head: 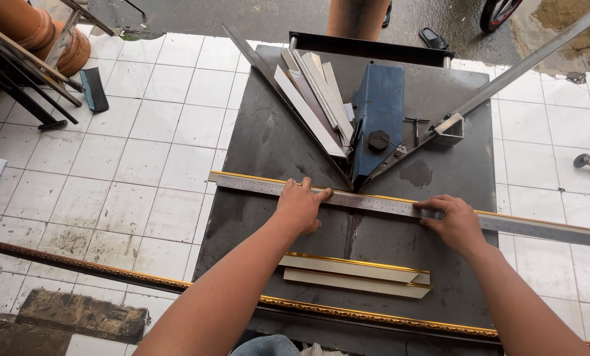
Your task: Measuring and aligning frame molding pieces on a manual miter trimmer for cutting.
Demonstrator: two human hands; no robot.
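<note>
We see a matt grey steel ruler [374,201] laid on gold-edged glossy moulding [357,269], over a dull, smudged dark metal table [268,138], beside blue-painted metal guard [378,112] and worn, glazed white floor tiles [143,165].

A picture-framing workshop, open to a wet street on the far side. A dark metal counter [268,145] carries a blue mitre cutter [379,112] with angled guide rails, offcuts of moulding [311,105] and a long steel ruler [374,201]. Gold-edged frame strips [354,273] lie near, over white floor tiles [143,165].
</note>
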